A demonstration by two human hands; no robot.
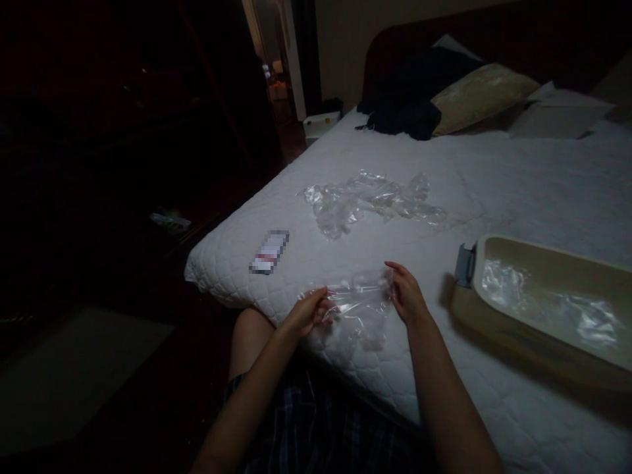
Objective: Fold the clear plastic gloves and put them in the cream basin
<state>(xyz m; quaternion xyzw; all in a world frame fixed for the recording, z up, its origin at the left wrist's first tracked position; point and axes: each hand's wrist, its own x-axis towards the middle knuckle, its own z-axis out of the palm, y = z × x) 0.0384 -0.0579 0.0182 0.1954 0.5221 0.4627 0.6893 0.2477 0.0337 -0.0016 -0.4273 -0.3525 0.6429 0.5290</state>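
A clear plastic bag (359, 304) lies stretched on the white quilted bed (518, 191) near its front edge. My left hand (310, 311) pinches the bag's left end, fingers closed on it. My right hand (405, 291) grips the bag's right end, fingers curled around the plastic. Farther up the bed lies a loose heap of more clear plastic bags (370, 201), apart from both hands.
A beige bin (498, 322) holding clear plastic lies on the bed at the right. A small flat card-like object (269, 251) rests near the bed's left corner. Pillows (481, 95) and dark clothing (409, 99) sit at the headboard. The floor at left is dark.
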